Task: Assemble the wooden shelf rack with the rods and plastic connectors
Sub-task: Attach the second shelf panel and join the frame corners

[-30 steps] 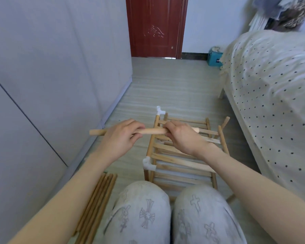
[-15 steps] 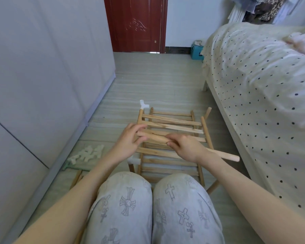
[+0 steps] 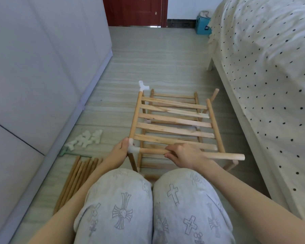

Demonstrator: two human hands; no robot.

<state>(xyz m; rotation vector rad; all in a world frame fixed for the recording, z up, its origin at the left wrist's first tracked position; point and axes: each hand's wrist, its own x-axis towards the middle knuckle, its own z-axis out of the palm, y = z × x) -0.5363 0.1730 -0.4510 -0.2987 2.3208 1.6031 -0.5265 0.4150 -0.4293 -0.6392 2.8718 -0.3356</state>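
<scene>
The partly built wooden rack (image 3: 174,120) stands on the floor in front of my knees, its slatted shelves stacked in tiers. A white plastic connector (image 3: 133,149) sits on the near left corner. My left hand (image 3: 119,152) grips that corner around the connector. My right hand (image 3: 185,154) holds a wooden rod (image 3: 224,155) lying across the near edge, its left end at the connector and its right end sticking out past the rack. Another white connector (image 3: 143,86) caps the far left post.
Several spare rods (image 3: 76,178) lie on the floor to my left, beside a pile of white connectors (image 3: 85,140) near the grey wardrobe (image 3: 42,67). A bed with a dotted cover (image 3: 271,85) runs along the right. A red door (image 3: 134,11) and a blue box (image 3: 203,27) stand far back.
The rod came down from chest height to the rack's near edge, its left end now at the near left connector. My left hand left the rod and took that corner.
</scene>
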